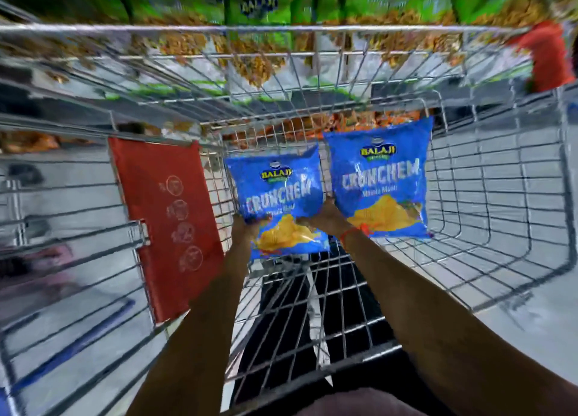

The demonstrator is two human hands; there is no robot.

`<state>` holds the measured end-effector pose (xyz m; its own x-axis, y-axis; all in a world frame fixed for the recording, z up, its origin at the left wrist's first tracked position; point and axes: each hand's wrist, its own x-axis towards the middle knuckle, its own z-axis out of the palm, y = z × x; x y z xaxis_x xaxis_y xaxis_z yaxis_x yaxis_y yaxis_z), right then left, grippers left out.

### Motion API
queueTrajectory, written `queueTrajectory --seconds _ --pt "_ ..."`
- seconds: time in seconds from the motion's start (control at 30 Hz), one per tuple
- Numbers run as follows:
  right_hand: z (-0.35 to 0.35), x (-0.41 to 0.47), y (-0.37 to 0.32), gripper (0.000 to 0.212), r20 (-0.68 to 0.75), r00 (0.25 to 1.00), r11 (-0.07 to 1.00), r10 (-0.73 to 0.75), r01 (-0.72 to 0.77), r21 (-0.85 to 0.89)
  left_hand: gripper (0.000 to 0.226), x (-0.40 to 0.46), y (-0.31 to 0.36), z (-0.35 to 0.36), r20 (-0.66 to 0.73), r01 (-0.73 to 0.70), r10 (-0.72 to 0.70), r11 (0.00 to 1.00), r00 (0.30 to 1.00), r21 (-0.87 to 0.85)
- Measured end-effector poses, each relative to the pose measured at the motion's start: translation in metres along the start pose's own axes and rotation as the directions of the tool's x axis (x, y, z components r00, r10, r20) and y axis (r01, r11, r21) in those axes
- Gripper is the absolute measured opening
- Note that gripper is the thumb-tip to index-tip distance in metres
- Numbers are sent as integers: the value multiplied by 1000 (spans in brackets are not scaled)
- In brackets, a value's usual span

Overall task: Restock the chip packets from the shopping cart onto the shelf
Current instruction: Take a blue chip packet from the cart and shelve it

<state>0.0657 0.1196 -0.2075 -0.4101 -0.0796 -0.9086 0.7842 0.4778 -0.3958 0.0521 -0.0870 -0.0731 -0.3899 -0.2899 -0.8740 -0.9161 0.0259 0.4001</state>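
Note:
Two blue chip packets are held up inside the wire shopping cart (488, 196). My left hand (242, 228) grips the left blue packet (275, 196) at its lower left corner. My right hand (325, 217) grips the right blue packet (378, 178) at its lower left edge; a red thread circles that wrist. Both packets stand upright, side by side, their printed fronts facing me. The shelf (281, 18) lies beyond the cart's far rim, blurred, filled with green packets.
A red flap (169, 215) hangs on the cart's left inner side. Orange packets (359, 121) show on a lower shelf behind the cart's front wall. A red object (550, 56) sits at the far right. Grey floor surrounds the cart.

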Motion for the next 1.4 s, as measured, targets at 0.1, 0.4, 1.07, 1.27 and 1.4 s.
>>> queueTrajectory --seconds 0.1,0.4,1.07,1.27,1.4 --pt "8 15 10 111 38 996 985 75 -81 154 70 -4 2 -6 -10 -9 9 1000 1000 -7" --pt "-40 -149 -89 114 69 997 982 -23 9 189 41 -64 40 -16 93 -92 99 993 991 -74" --pt "-109 -453 -291 69 -504 421 419 -754 899 125 31 -344 250 -117 60 -914 932 361 356 -184" --pt "-138 -549 -348 59 -599 172 205 -782 979 14 36 -417 313 -134 8 -927 993 115 120 -356" --pt "-157 -596 -375 60 -603 63 109 -795 993 -39 26 -464 347 -136 -18 -914 1000 -24 -18 -404"
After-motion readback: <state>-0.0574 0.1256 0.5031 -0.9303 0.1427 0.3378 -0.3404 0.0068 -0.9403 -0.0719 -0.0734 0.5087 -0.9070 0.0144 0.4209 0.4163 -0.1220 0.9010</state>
